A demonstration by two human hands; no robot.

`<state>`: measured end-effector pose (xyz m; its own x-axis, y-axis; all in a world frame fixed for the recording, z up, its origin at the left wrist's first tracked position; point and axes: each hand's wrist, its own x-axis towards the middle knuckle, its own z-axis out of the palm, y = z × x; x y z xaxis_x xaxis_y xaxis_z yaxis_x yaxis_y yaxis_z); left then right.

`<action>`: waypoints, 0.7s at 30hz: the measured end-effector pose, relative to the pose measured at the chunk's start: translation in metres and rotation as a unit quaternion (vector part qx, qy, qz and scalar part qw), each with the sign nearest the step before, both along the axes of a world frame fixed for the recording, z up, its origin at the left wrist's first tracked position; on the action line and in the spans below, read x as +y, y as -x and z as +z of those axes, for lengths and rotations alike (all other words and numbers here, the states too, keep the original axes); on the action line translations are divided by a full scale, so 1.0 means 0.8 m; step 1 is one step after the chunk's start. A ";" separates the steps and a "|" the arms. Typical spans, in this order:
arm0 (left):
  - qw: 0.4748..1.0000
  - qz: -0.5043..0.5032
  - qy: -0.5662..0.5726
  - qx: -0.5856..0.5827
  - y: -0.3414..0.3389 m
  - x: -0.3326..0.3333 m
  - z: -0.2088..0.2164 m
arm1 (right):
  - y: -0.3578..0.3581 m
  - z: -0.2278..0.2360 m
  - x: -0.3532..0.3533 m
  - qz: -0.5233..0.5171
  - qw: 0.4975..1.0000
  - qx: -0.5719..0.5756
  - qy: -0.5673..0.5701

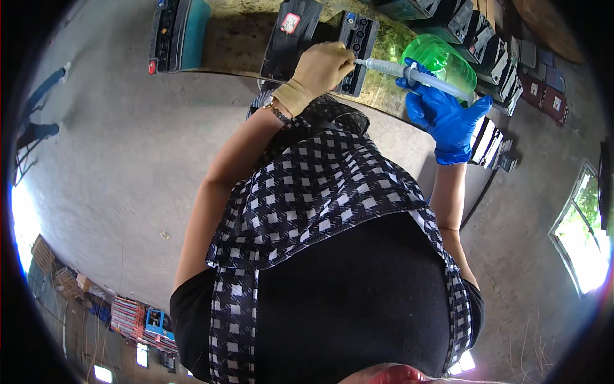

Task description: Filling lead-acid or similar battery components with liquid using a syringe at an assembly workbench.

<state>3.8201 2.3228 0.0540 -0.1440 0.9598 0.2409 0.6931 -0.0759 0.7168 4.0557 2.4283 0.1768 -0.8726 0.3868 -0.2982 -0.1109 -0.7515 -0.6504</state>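
My left hand [322, 69], in a tan glove, rests on a black battery [355, 46] with a row of round holes in its top and pinches the tip of a large translucent syringe [409, 75]. My right hand [444, 115], in a blue glove, is closed around the syringe's barrel further back. The syringe tip sits over one of the battery's holes. A green plastic bowl [442, 56] stands just behind the syringe. My checked scarf and black top fill the lower middle of the view.
The battery lies on a stained worktop [243, 45] with another black battery [291, 35] and a teal-sided one [179, 32] to the left. More batteries [486, 45] are stacked at the right. Grey concrete floor [115, 166] spreads left; a bright window [585, 237] is right.
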 end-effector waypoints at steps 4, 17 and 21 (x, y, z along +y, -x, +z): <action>0.998 -0.031 -0.023 0.047 -0.005 -0.015 -0.004 | 0.005 0.001 -0.001 -0.059 0.991 -0.113 -0.029; 0.997 -0.013 -0.017 0.073 -0.006 -0.018 -0.009 | 0.017 -0.010 0.012 -0.086 0.985 0.004 0.150; 0.997 -0.011 -0.013 0.071 -0.005 -0.019 -0.010 | 0.033 0.000 0.005 -0.130 0.982 -0.091 0.099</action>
